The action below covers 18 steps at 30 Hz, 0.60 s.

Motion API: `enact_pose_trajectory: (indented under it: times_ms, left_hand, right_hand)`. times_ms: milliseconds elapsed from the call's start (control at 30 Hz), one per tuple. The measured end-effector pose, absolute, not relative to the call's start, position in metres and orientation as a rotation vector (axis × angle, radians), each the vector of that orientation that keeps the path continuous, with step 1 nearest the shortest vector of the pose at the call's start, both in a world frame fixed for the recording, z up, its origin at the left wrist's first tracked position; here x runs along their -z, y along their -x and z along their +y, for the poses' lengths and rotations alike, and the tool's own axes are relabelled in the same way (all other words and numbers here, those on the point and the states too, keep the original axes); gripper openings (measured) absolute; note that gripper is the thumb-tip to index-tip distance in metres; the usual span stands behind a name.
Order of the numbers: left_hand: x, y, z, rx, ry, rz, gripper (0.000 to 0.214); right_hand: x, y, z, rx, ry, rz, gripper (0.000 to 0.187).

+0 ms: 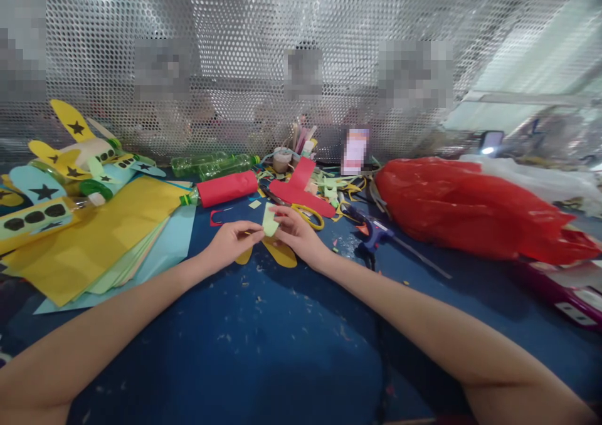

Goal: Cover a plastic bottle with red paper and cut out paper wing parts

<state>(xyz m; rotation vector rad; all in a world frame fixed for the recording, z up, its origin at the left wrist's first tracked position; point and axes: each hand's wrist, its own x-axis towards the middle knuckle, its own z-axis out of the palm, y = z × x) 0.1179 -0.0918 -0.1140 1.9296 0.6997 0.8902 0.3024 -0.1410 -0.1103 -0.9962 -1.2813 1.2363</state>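
Observation:
A small pale green piece of paper [269, 222] is held upright between my two hands over the blue table. My left hand [231, 243] pinches its lower left edge with thumb and forefinger. On the other side, my right hand [303, 238] has its fingers closed at the paper's right edge. Rounded yellow paper shapes [282, 254] show just under both hands, partly covered by them. Behind my right hand lie scissors with yellow handles [314, 224], partly beneath a red T-shaped paper cutout [301, 190]. A bottle wrapped in red paper [228, 188] rests farther back on the left.
Paper sheets [108, 237] and decorated bottle planes [44, 193] fill the left. Green bottles [216, 165], a pot [282, 160] and paper scraps [336, 187] line the back. A blue glue gun [375, 234] and a red plastic bag [461, 205] are at right.

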Motion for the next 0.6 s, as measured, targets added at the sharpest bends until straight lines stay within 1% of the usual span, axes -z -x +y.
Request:
enact_pose_trajectory:
  times_ms: [67, 100, 200, 267, 600]
  left_hand:
    - [0.116, -0.1175, -0.0901, -0.884, -1.893, 0.701, 0.022]
    - [0.1172, -0.1174, -0.0893, -0.883, -1.875, 0.698, 0.022]
    - [0.1212, -0.1176, -0.0871, -0.902, -1.835, 0.682, 0.023]
    - [0.1232, -0.1182, -0.086, -0.916, -1.819, 0.684, 0.023]
    - [0.1139, -0.117, -0.09, -0.876, -1.747, 0.736, 0.025]
  right_hand:
    - [0.1123, -0.3025, -0.1409, -1.213, 0.988, -1.284, 0.05]
    - [0.1134, -0.3027, -0.1407, -1.199, 0.993, -1.29, 0.048]
    - [0.1154, -0.3029, -0.1404, -1.162, 1.046, -1.327, 0.031]
    - [0.1154, -0.3025, -0.1406, -1.147, 1.09, -1.34, 0.024]
    - [0.1128, -0.3019, -0.1415, -1.111, 1.096, -1.286, 0.022]
